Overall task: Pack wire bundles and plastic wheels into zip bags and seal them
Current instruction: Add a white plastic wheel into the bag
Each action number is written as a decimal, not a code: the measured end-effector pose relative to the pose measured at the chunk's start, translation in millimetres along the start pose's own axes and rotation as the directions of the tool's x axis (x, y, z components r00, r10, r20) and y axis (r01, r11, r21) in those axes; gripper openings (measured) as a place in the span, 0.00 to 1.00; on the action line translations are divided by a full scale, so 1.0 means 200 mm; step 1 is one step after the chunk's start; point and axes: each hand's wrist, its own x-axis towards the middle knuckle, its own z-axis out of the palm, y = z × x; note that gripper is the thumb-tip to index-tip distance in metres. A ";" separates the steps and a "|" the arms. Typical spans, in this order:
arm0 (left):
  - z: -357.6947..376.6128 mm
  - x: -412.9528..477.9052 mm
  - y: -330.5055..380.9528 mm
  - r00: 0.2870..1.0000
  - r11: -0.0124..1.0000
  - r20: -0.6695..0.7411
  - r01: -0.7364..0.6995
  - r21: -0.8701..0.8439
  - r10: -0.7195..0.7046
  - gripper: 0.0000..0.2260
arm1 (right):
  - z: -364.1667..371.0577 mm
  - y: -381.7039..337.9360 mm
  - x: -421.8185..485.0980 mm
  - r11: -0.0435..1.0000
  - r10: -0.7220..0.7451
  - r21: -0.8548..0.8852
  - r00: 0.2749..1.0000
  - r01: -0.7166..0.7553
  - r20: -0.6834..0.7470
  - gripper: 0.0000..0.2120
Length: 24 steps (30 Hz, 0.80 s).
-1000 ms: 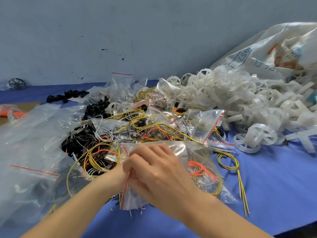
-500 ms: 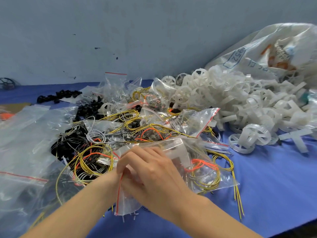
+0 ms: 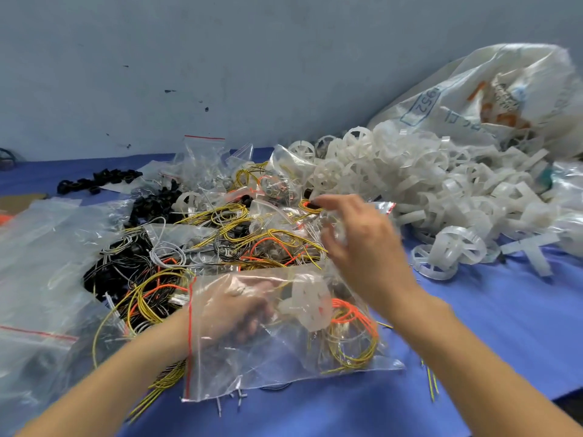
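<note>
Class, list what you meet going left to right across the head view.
Pile of empty clear plastic bags, tangle of black wires, clear zip bag with red strip, right hand, heap of white plastic wheels.

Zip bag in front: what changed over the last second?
The right hand let go of the zip bag and moved up and away, over the wire bundles, fingers loosely spread and empty. The left hand keeps holding the bag, showing through its plastic. The white plastic wheel and orange and yellow wires stay inside; the wheel pile is unchanged.
</note>
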 end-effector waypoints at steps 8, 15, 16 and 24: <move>-0.28 -0.15 0.08 0.996 0.996 -0.030 -0.086 0.021 0.087 0.12 | -0.23 0.63 0.00 0.695 0.622 -0.440 0.782 -0.568 -0.026 0.21; -0.34 -0.18 0.09 0.992 0.990 -0.120 0.010 -0.138 -0.027 0.12 | -0.19 0.62 -0.03 0.620 0.643 -0.654 0.758 -0.433 0.108 0.17; -0.34 -0.17 0.09 0.990 0.990 -0.140 0.011 -0.140 -0.031 0.12 | -0.19 0.61 -0.02 0.627 0.628 -0.661 0.770 -0.412 0.115 0.17; -0.36 -0.14 0.07 0.968 0.980 -0.251 -0.071 -0.184 0.022 0.09 | -0.17 0.46 -0.01 0.705 0.509 -0.594 0.859 -0.388 0.044 0.15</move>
